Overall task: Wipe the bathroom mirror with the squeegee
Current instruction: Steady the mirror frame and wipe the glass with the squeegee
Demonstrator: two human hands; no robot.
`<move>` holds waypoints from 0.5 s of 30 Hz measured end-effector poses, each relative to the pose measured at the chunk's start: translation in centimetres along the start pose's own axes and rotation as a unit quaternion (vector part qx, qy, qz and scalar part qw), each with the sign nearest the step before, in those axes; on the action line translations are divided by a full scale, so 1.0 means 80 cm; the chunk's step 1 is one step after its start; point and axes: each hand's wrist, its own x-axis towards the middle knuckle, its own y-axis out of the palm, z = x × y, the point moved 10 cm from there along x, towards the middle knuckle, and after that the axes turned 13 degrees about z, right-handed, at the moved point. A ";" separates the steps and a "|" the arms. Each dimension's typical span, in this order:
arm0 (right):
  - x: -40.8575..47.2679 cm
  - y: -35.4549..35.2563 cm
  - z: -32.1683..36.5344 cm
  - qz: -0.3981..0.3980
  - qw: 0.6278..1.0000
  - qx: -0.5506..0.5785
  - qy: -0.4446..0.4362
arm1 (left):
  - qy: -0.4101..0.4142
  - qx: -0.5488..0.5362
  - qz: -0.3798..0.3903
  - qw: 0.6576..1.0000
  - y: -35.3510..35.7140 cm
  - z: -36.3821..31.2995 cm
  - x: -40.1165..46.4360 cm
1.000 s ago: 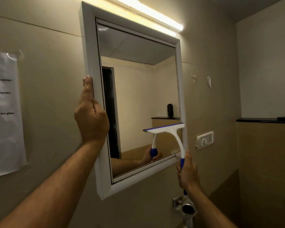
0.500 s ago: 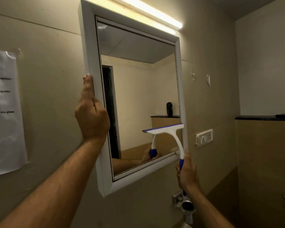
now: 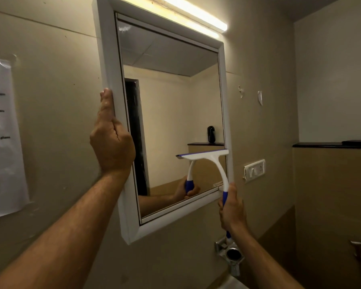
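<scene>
Gripping squeegee (image 3: 208, 161) handle at mirror (image 3: 175, 113) lower-rt corner: right hand (image 3: 231, 209) fingers wrapped tight, blade flat against glass nr rt frame. Clasping mirror's left frame edge mid-height: left hand (image 3: 112, 142), fingers curled round it.

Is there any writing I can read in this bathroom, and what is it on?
"the glass": the end of the lowest line on the paper notice taped to the wall left of the mirror.
That notice's other lines: too blurred to read.
Squeegee, switch plate: no lettering visible.
</scene>
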 end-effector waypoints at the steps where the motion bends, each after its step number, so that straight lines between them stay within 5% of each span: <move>1: -0.004 -0.001 -0.007 0.005 1.000 0.000 0.007 | -0.001 0.000 -0.002 1.000 0.000 0.000 0.001; 11: 0.000 -0.011 0.051 0.016 0.997 0.071 -0.038 | 0.000 -0.002 0.000 1.000 0.000 -0.001 0.001; 15: 0.002 0.000 0.039 -0.003 0.999 0.009 -0.032 | 0.000 0.001 -0.006 1.000 -0.002 -0.002 0.000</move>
